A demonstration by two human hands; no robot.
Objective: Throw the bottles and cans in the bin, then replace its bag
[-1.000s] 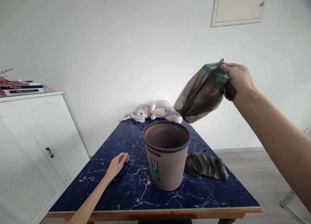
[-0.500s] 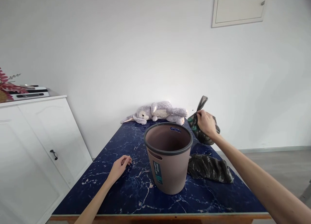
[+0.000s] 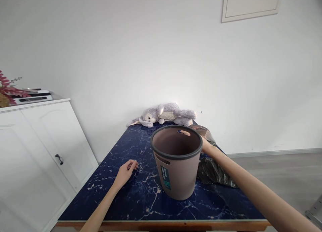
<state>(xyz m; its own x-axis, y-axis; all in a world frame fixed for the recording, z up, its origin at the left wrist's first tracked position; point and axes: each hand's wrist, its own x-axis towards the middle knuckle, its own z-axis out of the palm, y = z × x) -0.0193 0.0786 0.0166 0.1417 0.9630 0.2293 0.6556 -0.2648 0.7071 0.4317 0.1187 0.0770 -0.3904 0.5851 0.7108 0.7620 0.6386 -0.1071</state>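
Right hand (image 3: 205, 145): its fingers are behind the bin, so I cannot tell whether they are wide, narrow or gripping; a skin-toned strip shows through the far slot (image 3: 179, 131).
Left hand (image 3: 126, 170): fingers loosely curled, thumb near them, nothing seen in the grasp; it rests on the table (image 3: 130, 201).
Bag (image 3: 207, 134): just past the right hand's visible edge; whether the hidden fingers touch it, I cannot tell.
Bag's feel: thin, soft, bulging film; probably light, slippery and apt to sag or tear under a sharp pinch. A gathered end would be the surest grip, but none shows.
Bin (image 3: 177, 178): upright, right of the left fingertips and apart from them, nearer the viewer than the right fingers.
Bin's feel: stiff, smooth, likely light and easily nudged; best held by the slots or the dark rim (image 3: 176, 156).
Black plastic (image 3: 212, 171): below the right hand, partly behind its forearm; limp, crinkled, likely slick, so pinch several folds together.
Toy (image 3: 168, 115): farther off than either hand's fingers, lying on its side; plush, probably squashy.
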